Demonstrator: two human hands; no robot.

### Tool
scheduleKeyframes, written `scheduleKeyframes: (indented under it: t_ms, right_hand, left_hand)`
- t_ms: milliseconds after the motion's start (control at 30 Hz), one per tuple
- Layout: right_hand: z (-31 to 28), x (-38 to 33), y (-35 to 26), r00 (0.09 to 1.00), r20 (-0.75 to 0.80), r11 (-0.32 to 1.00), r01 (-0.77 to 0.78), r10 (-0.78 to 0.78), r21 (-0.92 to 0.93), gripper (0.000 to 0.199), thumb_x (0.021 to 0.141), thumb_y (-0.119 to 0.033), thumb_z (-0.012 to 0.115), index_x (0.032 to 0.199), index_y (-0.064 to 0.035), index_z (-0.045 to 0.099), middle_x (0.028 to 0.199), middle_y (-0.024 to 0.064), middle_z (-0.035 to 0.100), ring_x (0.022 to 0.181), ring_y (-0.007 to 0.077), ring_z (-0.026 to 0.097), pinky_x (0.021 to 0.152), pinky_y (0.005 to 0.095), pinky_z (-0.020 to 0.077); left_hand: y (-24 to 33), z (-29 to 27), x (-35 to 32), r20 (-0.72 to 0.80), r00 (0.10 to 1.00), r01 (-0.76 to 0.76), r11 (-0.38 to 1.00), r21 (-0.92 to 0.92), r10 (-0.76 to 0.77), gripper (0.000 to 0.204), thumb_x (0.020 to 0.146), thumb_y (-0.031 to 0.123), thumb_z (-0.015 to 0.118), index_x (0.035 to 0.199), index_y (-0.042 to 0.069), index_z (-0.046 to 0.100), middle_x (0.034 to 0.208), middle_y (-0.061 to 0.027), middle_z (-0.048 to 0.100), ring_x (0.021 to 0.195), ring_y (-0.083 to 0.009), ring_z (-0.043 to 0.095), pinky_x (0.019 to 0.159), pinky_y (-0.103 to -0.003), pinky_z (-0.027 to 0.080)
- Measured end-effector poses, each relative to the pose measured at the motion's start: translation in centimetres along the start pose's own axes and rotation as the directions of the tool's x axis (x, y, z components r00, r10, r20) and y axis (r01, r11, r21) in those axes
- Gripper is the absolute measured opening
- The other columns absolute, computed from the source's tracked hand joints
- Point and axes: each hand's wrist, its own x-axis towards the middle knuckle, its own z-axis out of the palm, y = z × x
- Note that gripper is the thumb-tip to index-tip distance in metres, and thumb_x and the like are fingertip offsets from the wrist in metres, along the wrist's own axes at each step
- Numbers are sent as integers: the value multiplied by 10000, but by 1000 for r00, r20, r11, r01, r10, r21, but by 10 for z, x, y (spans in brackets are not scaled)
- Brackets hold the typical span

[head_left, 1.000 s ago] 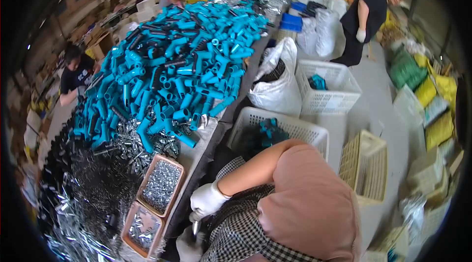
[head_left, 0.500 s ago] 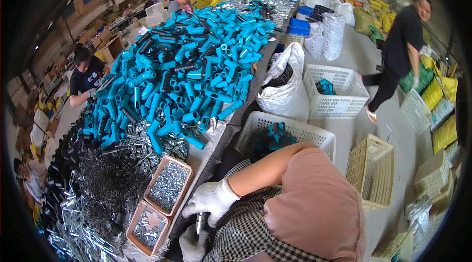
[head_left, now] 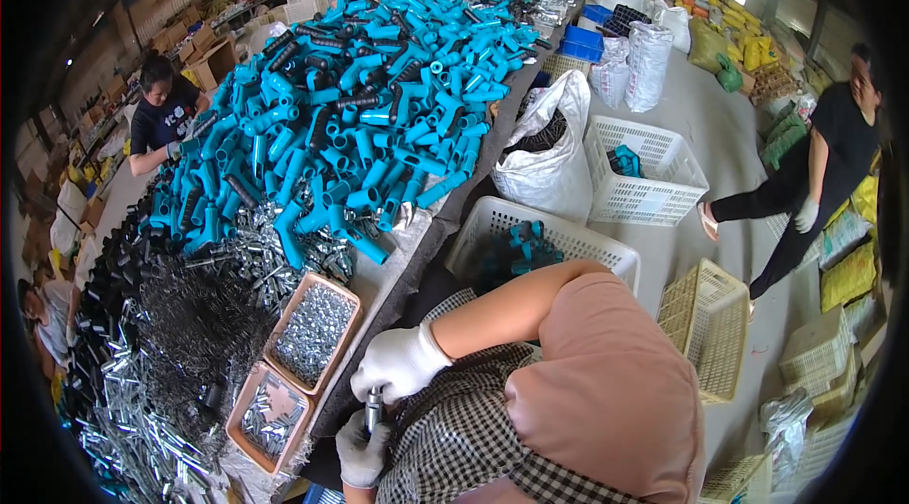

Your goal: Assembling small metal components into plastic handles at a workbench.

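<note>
Both of my hands wear white gloves and meet in front of my checked apron, beside the table edge. My left hand (head_left: 363,447) is closed round the lower part of a short silvery metal tube (head_left: 374,408) held upright. From above, my right hand (head_left: 400,364) grips the tube's top end, its fingers partly hiding it. Left of my hands, on the table, are a tray of small metal fittings (head_left: 317,329) and a tray of metal pins (head_left: 270,414). Beyond these lie a heap of thin black wire springs (head_left: 199,324) and loose silvery metal parts (head_left: 142,409).
A large pile of teal angled plastic tubes (head_left: 350,125) covers the table. To my right stand a white crate (head_left: 606,253) with teal parts, a white sack (head_left: 549,163), another white crate (head_left: 653,192) and a cream basket (head_left: 705,334). A co-worker (head_left: 833,154) walks at the right; others work across the table.
My hands keep hold of the metal tube, and more of my left hand and wrist shows. The co-worker at the right has moved further right, their hand now away from a crate.
</note>
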Motion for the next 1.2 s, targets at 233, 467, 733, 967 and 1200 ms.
scheduleKeyframes:
  t_ms: [233, 467, 733, 967, 1200]
  right_hand:
    - [4, 1, -3, 993, -108, 998, -54, 51, -29, 411, 755, -390, 753, 1015, -81, 677, 813, 142, 691, 772, 351, 671, 701, 453, 524]
    - [10, -1, 7, 837, 363, 759, -533, 409, 375, 372, 810, -417, 711, 949, -72, 689, 821, 150, 705, 750, 311, 688, 701, 433, 539]
    - [22, -11, 6, 983, -183, 984, 56, -24, 168, 402, 759, -277, 743, 1116, -125, 638, 808, 146, 678, 757, 363, 664, 677, 451, 523]
    - [13, -16, 13, 984, -110, 990, -134, 138, 46, 343, 764, -425, 743, 880, -105, 699, 701, 122, 668, 660, 346, 660, 614, 457, 515]
    - [3, -14, 18, 981, 116, 988, -155, 155, -16, 278, 829, -371, 700, 904, -103, 702, 771, 127, 672, 705, 330, 655, 633, 435, 512]
  left_hand:
    - [0, 1, -3, -13, 999, -37, 999, 6, 37, 272, 855, 190, 708, 980, -41, 641, 735, -55, 625, 663, -123, 539, 630, -293, 461]
    - [8, 1, -1, 22, 998, -57, 996, 75, 56, 292, 863, 213, 712, 983, -42, 633, 746, -56, 622, 678, -119, 532, 645, -291, 461]
    - [0, 2, -5, 19, 1000, -4, 1000, -19, 5, 315, 857, 236, 721, 976, -41, 629, 754, -56, 616, 696, -120, 528, 661, -289, 459]
    - [11, 7, 6, 94, 995, -27, 983, 179, 10, 276, 823, 199, 707, 974, -24, 643, 778, -162, 642, 690, -261, 611, 671, -357, 492]
    - [12, 4, 8, 128, 990, -89, 970, 226, 61, 347, 842, 242, 712, 1082, 0, 654, 895, -185, 674, 813, -315, 668, 762, -381, 520]
